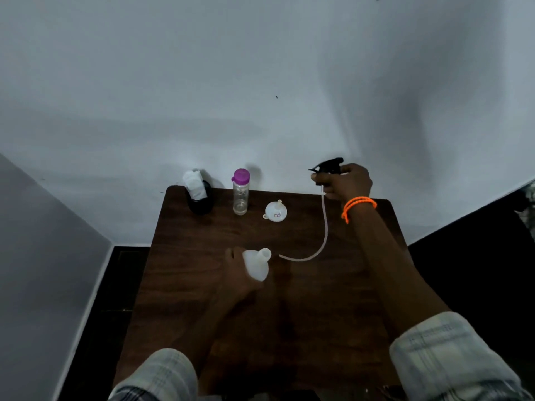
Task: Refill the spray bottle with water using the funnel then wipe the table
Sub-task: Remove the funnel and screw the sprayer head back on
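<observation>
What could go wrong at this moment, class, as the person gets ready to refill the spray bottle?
1. The left hand grips the open spray bottle tilted, not upright; water poured now would likely spill on the table.
2. The right hand holds the trigger head high, and its long tube dangles; it may drip or brush the funnel.
3. The funnel lies upside down, still to be seated in the bottle's neck.
</observation>
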Demonstrator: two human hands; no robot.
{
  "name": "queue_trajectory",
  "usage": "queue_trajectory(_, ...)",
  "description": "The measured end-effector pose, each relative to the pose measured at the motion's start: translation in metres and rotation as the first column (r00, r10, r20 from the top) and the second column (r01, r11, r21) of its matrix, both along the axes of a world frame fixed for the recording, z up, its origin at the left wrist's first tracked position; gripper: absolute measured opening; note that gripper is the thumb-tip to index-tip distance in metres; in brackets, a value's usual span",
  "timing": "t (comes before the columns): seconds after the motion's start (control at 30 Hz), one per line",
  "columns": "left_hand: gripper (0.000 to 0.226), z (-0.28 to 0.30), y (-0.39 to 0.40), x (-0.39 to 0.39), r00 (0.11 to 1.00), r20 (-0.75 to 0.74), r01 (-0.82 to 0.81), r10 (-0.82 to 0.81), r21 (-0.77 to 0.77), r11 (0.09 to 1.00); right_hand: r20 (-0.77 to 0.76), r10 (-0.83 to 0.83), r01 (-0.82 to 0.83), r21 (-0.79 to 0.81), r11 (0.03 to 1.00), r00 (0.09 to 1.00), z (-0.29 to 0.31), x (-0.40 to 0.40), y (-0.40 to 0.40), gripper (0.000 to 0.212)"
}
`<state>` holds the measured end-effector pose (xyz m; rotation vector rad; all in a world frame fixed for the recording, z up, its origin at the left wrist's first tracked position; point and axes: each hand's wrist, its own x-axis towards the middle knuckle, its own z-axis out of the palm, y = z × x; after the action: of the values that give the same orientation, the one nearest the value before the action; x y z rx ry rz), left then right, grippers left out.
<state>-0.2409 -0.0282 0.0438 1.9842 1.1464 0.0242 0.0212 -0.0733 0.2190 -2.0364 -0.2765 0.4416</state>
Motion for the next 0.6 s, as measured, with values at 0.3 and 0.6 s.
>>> queue_trajectory(0.3,0.093,0.007,-0.004,-0.012,0.993,0.109,-0.044,0.035,0.083,0.996,0.091,0.084,-0.079,-0.061,0.995,0.992,0.018,-0.025,0.024,0.047)
queue_trajectory(0.6,0.09,-0.025,0.0,-0.022,0.998,0.068,-0.029,0.017,0.188,0.982,0.119,0.161,-0.147,-0.117,0.982,0.98,0.012,-0.049,0.042,0.058)
